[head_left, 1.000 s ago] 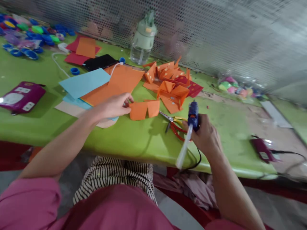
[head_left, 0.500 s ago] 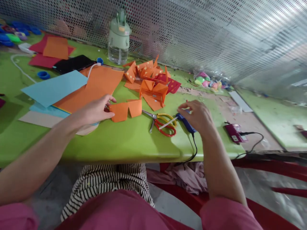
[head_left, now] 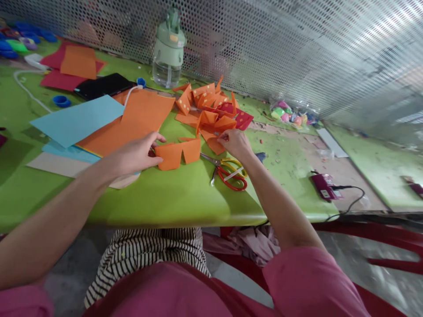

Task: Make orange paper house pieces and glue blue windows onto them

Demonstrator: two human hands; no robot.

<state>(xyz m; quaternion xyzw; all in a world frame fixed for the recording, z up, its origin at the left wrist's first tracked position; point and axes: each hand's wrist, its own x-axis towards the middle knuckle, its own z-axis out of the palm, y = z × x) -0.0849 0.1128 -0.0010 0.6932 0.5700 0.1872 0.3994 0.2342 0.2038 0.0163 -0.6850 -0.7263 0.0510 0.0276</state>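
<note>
My left hand (head_left: 143,152) grips the left end of a folded orange paper piece (head_left: 172,156) with a notch in its top, standing on the green table. My right hand (head_left: 234,141) is at the front of a heap of folded orange pieces (head_left: 209,97), its fingertips pinched together over an orange flap; whether they hold anything is too small to tell. Scissors (head_left: 228,169) with a red and a yellow handle lie between the hands, a white stick across them. Most of the blue glue gun (head_left: 261,156) is hidden behind my right forearm.
Orange sheets (head_left: 142,110), blue sheets (head_left: 79,119) and a black phone (head_left: 104,86) lie at the left. A water bottle (head_left: 168,55) stands at the back by the mesh panel. At the right are a bag of colourful bits (head_left: 292,114) and a maroon box (head_left: 325,187) with a cable.
My right hand has moved left and away from me, from beside the glue gun to the orange heap. My left hand still grips the notched orange piece.
</note>
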